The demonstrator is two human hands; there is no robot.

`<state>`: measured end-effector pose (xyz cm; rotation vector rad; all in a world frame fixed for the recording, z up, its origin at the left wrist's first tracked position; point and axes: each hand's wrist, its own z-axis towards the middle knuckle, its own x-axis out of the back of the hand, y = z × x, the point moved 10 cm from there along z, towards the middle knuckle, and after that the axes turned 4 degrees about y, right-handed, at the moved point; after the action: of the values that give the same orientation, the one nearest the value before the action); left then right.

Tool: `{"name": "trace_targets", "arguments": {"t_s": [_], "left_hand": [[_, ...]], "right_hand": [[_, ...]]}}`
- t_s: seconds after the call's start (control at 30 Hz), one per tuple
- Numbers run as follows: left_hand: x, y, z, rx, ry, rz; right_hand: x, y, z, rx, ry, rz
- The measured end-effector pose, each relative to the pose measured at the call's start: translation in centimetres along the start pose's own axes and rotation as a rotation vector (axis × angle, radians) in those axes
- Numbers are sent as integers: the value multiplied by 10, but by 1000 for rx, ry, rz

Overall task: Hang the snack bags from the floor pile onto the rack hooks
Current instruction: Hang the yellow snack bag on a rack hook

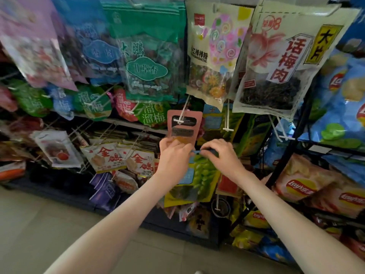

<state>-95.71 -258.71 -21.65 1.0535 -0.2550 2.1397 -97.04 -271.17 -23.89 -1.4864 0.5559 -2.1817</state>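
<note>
A yellow snack bag (194, 180) printed with green grapes hangs in front of the rack's lower row. My left hand (174, 155) and my right hand (219, 153) both pinch its blue top edge, side by side. Just above my left hand a pink bag (184, 125) hangs on a white hook (180, 120). A bare white hook (228, 120) juts out to the right of the pink bag. Below the grape bag, loose snack bags (194, 214) lie piled at the foot of the rack.
Large hanging bags fill the upper rows: a green one (146, 56), a candy bag (213, 52), a plum bag (286, 62). Chip bags (308, 182) fill the black shelf at right. Several red-lettered bags (110, 157) hang at lower left. Grey floor (49, 224) lies below.
</note>
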Motion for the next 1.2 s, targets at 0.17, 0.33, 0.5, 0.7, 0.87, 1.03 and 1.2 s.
{"name": "trace_targets", "arguments": {"t_s": [0.17, 0.33, 0.5, 0.7, 0.87, 1.03, 1.2], "left_hand": [[-23, -18, 9, 61, -102, 36], [-38, -13, 23, 34, -62, 65], [-53, -12, 37, 28, 24, 128], [-70, -22, 38, 91, 58, 144], [-81, -35, 39, 93, 86, 101], [-104, -28, 48, -25, 39, 84], [-121, -15, 59, -142, 114, 93]], "right_hand": [[9, 75, 14, -222, 41, -40], [18, 114, 35, -260, -8, -317], [15, 131, 44, -238, -18, -405], [5, 143, 56, -247, -21, -439], [-9, 151, 62, -233, 26, -485], [-5, 152, 80, -224, 190, -522], [-2, 164, 95, -233, 295, -544]]}}
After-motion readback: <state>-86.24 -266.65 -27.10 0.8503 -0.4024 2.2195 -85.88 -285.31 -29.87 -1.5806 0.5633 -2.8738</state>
